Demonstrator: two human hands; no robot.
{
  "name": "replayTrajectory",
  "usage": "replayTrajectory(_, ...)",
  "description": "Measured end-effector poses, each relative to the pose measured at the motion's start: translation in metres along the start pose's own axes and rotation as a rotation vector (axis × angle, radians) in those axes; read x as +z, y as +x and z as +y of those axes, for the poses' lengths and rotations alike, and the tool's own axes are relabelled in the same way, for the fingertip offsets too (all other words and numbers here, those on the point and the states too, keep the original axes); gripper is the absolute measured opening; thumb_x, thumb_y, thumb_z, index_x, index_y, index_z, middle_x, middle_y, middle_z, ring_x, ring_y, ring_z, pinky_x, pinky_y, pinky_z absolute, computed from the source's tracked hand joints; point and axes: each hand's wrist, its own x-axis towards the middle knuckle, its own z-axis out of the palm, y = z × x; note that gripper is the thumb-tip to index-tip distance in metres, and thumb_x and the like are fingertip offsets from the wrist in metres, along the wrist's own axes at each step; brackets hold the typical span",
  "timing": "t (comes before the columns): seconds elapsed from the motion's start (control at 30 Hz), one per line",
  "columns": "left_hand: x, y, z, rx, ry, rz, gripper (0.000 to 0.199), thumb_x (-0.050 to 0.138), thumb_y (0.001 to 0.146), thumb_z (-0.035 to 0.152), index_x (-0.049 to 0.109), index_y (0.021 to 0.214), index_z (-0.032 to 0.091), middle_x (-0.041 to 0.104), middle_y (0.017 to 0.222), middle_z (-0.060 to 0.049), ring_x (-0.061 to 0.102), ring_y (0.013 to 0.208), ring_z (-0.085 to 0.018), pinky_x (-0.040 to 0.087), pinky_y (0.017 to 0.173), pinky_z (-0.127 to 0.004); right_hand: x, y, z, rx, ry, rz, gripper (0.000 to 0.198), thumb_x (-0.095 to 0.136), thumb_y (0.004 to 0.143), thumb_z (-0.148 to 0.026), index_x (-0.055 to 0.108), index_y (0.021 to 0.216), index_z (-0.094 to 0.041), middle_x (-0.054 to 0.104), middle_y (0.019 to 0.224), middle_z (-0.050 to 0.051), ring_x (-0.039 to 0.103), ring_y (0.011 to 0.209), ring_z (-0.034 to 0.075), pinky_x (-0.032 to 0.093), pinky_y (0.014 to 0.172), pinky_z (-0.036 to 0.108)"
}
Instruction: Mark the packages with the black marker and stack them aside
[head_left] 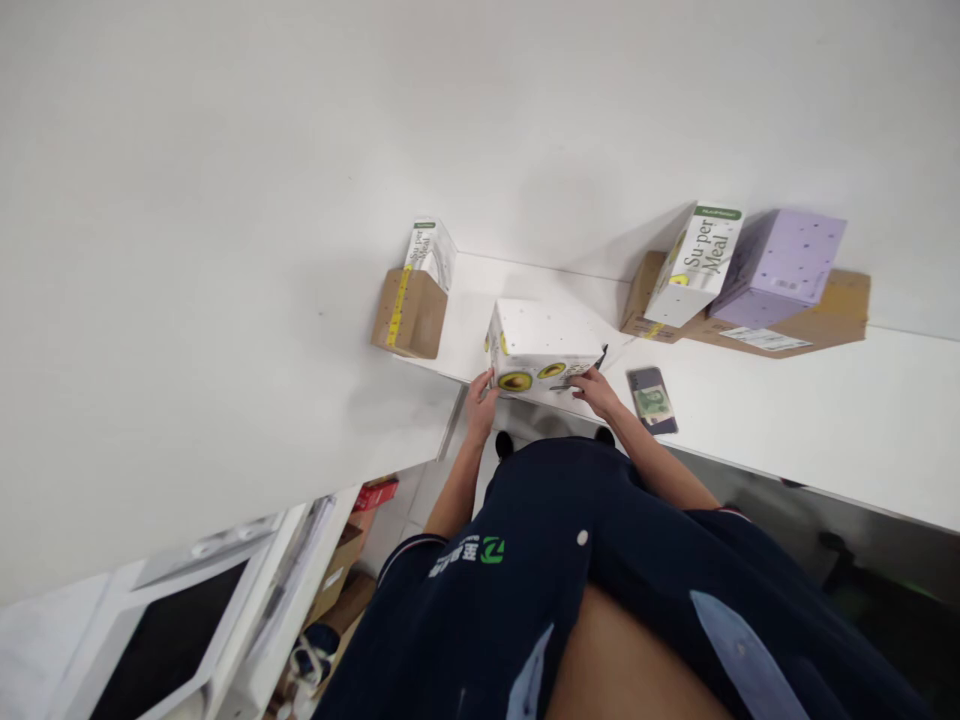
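A white cardboard box point(551, 330) printed with avocado halves lies at the front edge of the white counter, between my hands. The fingers of my left hand point(481, 402) are closed on its lower left corner. My right hand point(595, 391) grips the front face near its right end, fingers bent against the print. Small dark patches show by the right fingers and at the box's right corner; I cannot make out what they are. To the right of my right hand, a dark phone point(661, 424) lies flat with a green banknote point(652, 402) on it.
Left on the counter point(825, 420), a brown carton point(422, 320) stands before a Super Meal box point(435, 250). At right, another Super Meal box point(694, 265) and a purple box point(787, 260) rest on brown cartons point(844, 305). A white wall point(525, 120) rises behind.
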Motion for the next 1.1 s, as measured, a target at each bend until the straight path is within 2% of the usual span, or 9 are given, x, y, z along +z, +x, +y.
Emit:
replayTrajectory(0.13, 0.008, -0.012, 0.026, 0.397, 0.254, 0.020, 0.037, 0.064, 0.083, 0.030, 0.072, 0.119, 0.023, 0.055, 0.129, -0.013, 0.054, 0.124, -0.025, 0.044, 0.107, -0.038, 0.009, 0.002, -0.002, 0.123, 0.157, -0.082, 0.027, 0.070, 0.065, -0.029, 0.051, 0.083, -0.024, 0.062, 0.089, -0.001, 0.061, 0.080, 0.015, 0.049, 0.070, 0.027)
replayTrajectory(0.2, 0.014, -0.020, 0.035, 0.519, 0.386, 0.029, 0.038, 0.062, 0.086, 0.031, 0.072, 0.122, 0.022, 0.053, 0.128, -0.014, 0.052, 0.126, -0.025, 0.042, 0.110, -0.040, 0.013, 0.003, 0.001, 0.158, 0.171, -0.086, 0.025, 0.069, 0.068, -0.030, 0.049, 0.082, -0.024, 0.060, 0.084, -0.001, 0.062, 0.075, 0.015, 0.051, 0.069, 0.028)
replayTrajectory(0.3, 0.024, -0.031, 0.045, 0.617, 0.517, 0.017, 0.038, 0.061, 0.088, 0.031, 0.072, 0.123, 0.021, 0.054, 0.129, -0.017, 0.050, 0.127, -0.028, 0.041, 0.111, -0.044, 0.016, 0.005, 0.006, 0.230, 0.231, -0.053, 0.020, 0.068, 0.074, -0.027, 0.051, 0.082, -0.024, 0.058, 0.078, -0.002, 0.060, 0.071, 0.014, 0.053, 0.067, 0.028)
replayTrajectory(0.43, 0.034, -0.040, 0.052, 0.666, 0.563, -0.045, 0.036, 0.062, 0.089, 0.033, 0.073, 0.121, 0.023, 0.056, 0.130, -0.017, 0.051, 0.128, -0.029, 0.037, 0.113, -0.046, 0.017, 0.007, 0.011, 0.307, 0.283, -0.022, 0.011, 0.064, 0.082, -0.028, 0.055, 0.085, -0.022, 0.058, 0.076, 0.001, 0.058, 0.067, 0.014, 0.054, 0.064, 0.028)
replayTrajectory(0.53, 0.041, -0.042, 0.053, 0.694, 0.572, -0.087, 0.036, 0.062, 0.089, 0.034, 0.073, 0.121, 0.022, 0.058, 0.131, -0.017, 0.053, 0.127, -0.030, 0.036, 0.113, -0.048, 0.017, 0.008, 0.013, 0.344, 0.283, -0.008, 0.012, 0.062, 0.086, -0.032, 0.055, 0.083, -0.022, 0.056, 0.075, 0.002, 0.056, 0.067, 0.015, 0.054, 0.063, 0.029)
replayTrajectory(0.67, 0.044, -0.041, 0.052, 0.728, 0.589, -0.084, 0.036, 0.060, 0.091, 0.033, 0.072, 0.123, 0.021, 0.059, 0.131, -0.018, 0.054, 0.127, -0.030, 0.037, 0.112, -0.048, 0.016, 0.010, 0.014, 0.325, 0.254, -0.018, 0.017, 0.063, 0.084, -0.037, 0.055, 0.084, -0.023, 0.055, 0.074, 0.002, 0.055, 0.068, 0.017, 0.054, 0.063, 0.030)
replayTrajectory(0.8, 0.042, -0.041, 0.054, 0.693, 0.574, -0.085, 0.037, 0.063, 0.089, 0.035, 0.073, 0.122, 0.023, 0.060, 0.131, -0.016, 0.053, 0.127, -0.031, 0.034, 0.114, -0.050, 0.013, 0.009, 0.012, 0.303, 0.204, -0.047, 0.022, 0.065, 0.081, -0.043, 0.054, 0.086, -0.024, 0.056, 0.076, 0.001, 0.057, 0.068, 0.017, 0.049, 0.060, 0.029)
replayTrajectory(0.97, 0.039, -0.043, 0.058, 0.678, 0.567, -0.057, 0.038, 0.075, 0.079, 0.030, 0.077, 0.117, 0.031, 0.063, 0.126, -0.012, 0.038, 0.139, -0.038, 0.017, 0.122, -0.057, 0.011, 0.007, 0.012, 0.308, 0.196, -0.062, 0.027, 0.067, 0.079, -0.046, 0.052, 0.091, -0.026, 0.057, 0.075, 0.000, 0.057, 0.063, 0.017, 0.047, 0.058, 0.029)
replayTrajectory(1.1, 0.034, -0.039, 0.061, 0.685, 0.588, -0.115, 0.040, 0.078, 0.075, 0.029, 0.077, 0.115, 0.031, 0.063, 0.125, -0.011, 0.029, 0.144, -0.040, 0.013, 0.122, -0.059, 0.012, 0.007, 0.010, 0.353, 0.253, -0.040, 0.021, 0.064, 0.083, -0.041, 0.054, 0.091, -0.025, 0.057, 0.076, 0.001, 0.057, 0.063, 0.016, 0.047, 0.057, 0.028)
